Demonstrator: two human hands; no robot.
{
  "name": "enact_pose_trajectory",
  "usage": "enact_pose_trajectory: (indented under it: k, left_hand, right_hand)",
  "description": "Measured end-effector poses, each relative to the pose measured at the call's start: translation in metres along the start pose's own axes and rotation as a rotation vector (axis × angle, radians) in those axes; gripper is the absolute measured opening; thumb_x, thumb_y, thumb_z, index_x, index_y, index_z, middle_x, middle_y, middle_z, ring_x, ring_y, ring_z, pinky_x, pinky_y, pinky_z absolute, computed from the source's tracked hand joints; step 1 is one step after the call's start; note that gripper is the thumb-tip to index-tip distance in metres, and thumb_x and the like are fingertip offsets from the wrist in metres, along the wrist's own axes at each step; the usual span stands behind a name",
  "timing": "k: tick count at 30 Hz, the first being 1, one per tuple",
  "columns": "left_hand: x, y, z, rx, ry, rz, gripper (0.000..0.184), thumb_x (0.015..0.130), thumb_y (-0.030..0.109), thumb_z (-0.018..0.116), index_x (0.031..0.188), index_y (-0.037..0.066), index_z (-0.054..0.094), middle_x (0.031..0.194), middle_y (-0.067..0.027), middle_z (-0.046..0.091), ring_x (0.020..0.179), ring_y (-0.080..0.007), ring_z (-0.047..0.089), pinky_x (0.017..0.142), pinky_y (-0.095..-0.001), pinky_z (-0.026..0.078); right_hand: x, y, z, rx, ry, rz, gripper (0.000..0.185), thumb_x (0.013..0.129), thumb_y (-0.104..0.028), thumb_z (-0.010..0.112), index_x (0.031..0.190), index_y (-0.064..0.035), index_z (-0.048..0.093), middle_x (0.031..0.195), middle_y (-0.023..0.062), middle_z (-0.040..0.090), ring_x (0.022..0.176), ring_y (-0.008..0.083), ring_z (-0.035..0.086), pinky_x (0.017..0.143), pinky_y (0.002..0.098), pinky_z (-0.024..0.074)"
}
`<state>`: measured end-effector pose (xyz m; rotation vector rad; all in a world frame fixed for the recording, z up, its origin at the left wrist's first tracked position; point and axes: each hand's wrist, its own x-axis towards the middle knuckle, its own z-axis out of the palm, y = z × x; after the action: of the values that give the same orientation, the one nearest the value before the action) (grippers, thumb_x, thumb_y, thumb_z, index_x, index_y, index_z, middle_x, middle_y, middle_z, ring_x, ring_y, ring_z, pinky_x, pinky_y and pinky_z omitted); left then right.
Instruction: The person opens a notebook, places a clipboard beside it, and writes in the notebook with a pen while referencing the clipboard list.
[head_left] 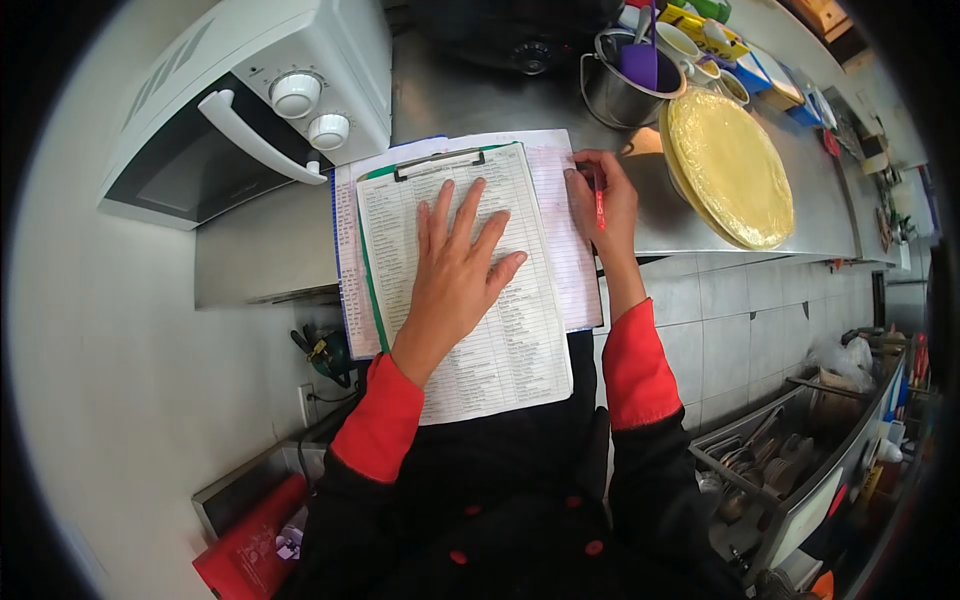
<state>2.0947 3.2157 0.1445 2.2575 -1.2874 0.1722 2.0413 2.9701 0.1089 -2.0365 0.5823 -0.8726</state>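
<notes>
Running lengthwise, near to far: clipped papers point(495, 325), left hand point(455, 270) spread flat atop. Right hand point(614, 205): gripping pen point(600, 208) at notebook point(566, 255)'s right edge.

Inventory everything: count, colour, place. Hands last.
Microwave: 1, white, upper left
Counter: 1, grey, top
Appliance: 1, black, top centre
Pail: 1, silver, beside appliance
Utensils: uncertain, purple/grey, in pail
Wrapped stack: 1, yellow, right counter
Notebook: 1, white, centre
Clipboard: 1, green, on notebook
Sheets: uncounted, white, on clipboard
Pen: 1, red, notebook's right edge
Metal bin: 1, grey, lower right
Object: 1, red, lower left
Smaller clutter: uncounted, mixed, upper right
Left hand: 1, red-cuffed, atop sheets
Right hand: 1, red-cuffed, holding pen
</notes>
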Motion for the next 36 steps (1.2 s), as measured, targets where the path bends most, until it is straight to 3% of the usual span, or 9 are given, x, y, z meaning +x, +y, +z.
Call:
enact_pose_trajectory:
  k: [13, 18, 21, 23, 25, 28, 31, 36]
  left_hand:
    - [-0.001, 0.005, 0.0, 0.108, -0.061, -0.028, 0.053, 0.103, 0.04, 0.072, 0.144, 0.007, 0.066, 0.168, -0.0204, 0.038, 0.16, -0.0466, 0.025, 0.127, -0.07, 0.021]
    - [-0.006, 0.006, 0.01, 0.073, 0.006, -0.025, 0.057, 0.101, 0.043, 0.074, 0.145, 0.008, 0.066, 0.168, -0.0224, 0.038, 0.16, -0.0466, 0.025, 0.127, -0.0691, 0.022]
    - [-0.008, 0.004, 0.011, 0.077, 0.011, -0.031, 0.059, 0.1, 0.045, 0.074, 0.146, 0.008, 0.066, 0.168, -0.0232, 0.038, 0.159, -0.0469, 0.026, 0.128, -0.0688, 0.022]
    - [-0.007, 0.004, 0.011, 0.08, 0.001, -0.038, 0.059, 0.1, 0.045, 0.075, 0.146, 0.008, 0.066, 0.169, -0.023, 0.037, 0.159, -0.0472, 0.027, 0.127, -0.0687, 0.023]
    - [-0.006, 0.004, 0.011, 0.089, -0.019, -0.039, 0.059, 0.1, 0.045, 0.075, 0.146, 0.008, 0.066, 0.169, -0.0228, 0.036, 0.158, -0.0475, 0.028, 0.127, -0.0686, 0.023]
    - [-0.007, 0.005, 0.009, 0.064, 0.0, -0.042, 0.059, 0.099, 0.043, 0.076, 0.146, 0.009, 0.066, 0.169, -0.0229, 0.036, 0.158, -0.0471, 0.029, 0.127, -0.0686, 0.024]
    - [-0.007, 0.007, 0.009, 0.044, 0.018, -0.032, 0.059, 0.099, 0.042, 0.077, 0.146, 0.009, 0.066, 0.167, -0.023, 0.038, 0.158, -0.0464, 0.03, 0.127, -0.0684, 0.024]
    - [-0.005, 0.008, 0.007, 0.139, 0.013, 0.007, 0.058, 0.097, 0.042, 0.076, 0.143, 0.007, 0.066, 0.161, -0.0235, 0.043, 0.153, -0.0444, 0.036, 0.126, -0.0671, 0.029]
  right_hand:
    - [0.001, 0.004, -0.002, 0.038, -0.005, -0.026, 0.024, 0.09, -0.011, 0.078, 0.113, -0.0051, 0.073, 0.09, 0.0088, 0.068, 0.078, 0.0196, 0.064, 0.076, 0.0332, 0.0537]
    - [-0.001, 0.001, -0.002, 0.071, -0.019, -0.009, 0.024, 0.091, -0.014, 0.079, 0.113, -0.0052, 0.074, 0.09, 0.0099, 0.068, 0.079, 0.0196, 0.065, 0.077, 0.0321, 0.0533]
    - [-0.005, 0.0, -0.003, 0.094, 0.041, 0.009, 0.02, 0.097, -0.017, 0.075, 0.111, -0.003, 0.074, 0.09, 0.0075, 0.069, 0.083, 0.0171, 0.065, 0.079, 0.0292, 0.0521]
    - [-0.008, -0.006, -0.007, 0.357, 0.092, 0.148, 0.023, 0.104, -0.02, 0.07, 0.112, 0.0016, 0.073, 0.096, 0.0025, 0.071, 0.09, 0.0106, 0.063, 0.086, 0.0262, 0.0492]
    - [-0.017, -0.031, -0.008, 0.414, 0.085, 0.151, 0.023, 0.105, -0.02, 0.065, 0.112, 0.0013, 0.071, 0.095, 0.0021, 0.069, 0.088, 0.01, 0.063, 0.082, 0.0258, 0.047]
    - [-0.026, -0.048, -0.001, 0.573, -0.032, 0.079, 0.016, 0.104, -0.008, 0.06, 0.117, 0.0005, 0.061, 0.097, 0.0065, 0.066, 0.091, 0.0135, 0.065, 0.086, 0.0289, 0.051]
    - [-0.019, -0.063, 0.005, 0.633, -0.127, 0.062, 0.013, 0.102, -0.006, 0.062, 0.114, -0.0004, 0.059, 0.098, 0.0066, 0.065, 0.091, 0.0137, 0.066, 0.085, 0.0291, 0.0517]
    - [-0.005, -0.096, 0.006, 0.627, -0.259, 0.071, 0.018, 0.102, -0.018, 0.072, 0.102, -0.0017, 0.063, 0.088, 0.0054, 0.069, 0.082, 0.0125, 0.068, 0.075, 0.0285, 0.0515]
